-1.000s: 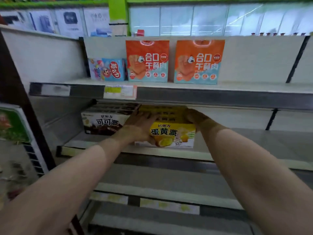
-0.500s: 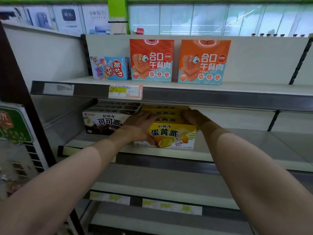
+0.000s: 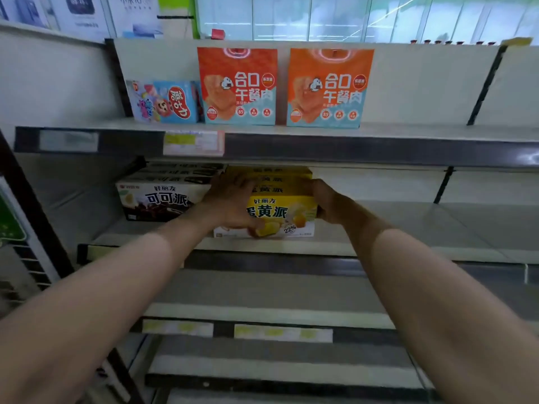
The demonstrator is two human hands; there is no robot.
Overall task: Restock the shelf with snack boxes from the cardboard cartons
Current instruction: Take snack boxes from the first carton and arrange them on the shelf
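Now both hands (image 3: 280, 205) grip yellow snack box (image 3: 281, 209) — seemingly resting on shelf (image 3: 408, 228).

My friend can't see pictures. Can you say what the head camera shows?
Two bare hands, left hand and right hand, hold a yellow snack box on a shop shelf, beside brown boxes.

We see the pie boxes (image 3: 281, 209) on the middle shelf (image 3: 408, 225), just right of the cocoa boxes (image 3: 163, 199); our left hand (image 3: 230, 205) and right hand (image 3: 328, 204) flank them; three cartons (image 3: 237, 86) stand on the upper shelf (image 3: 379, 131).
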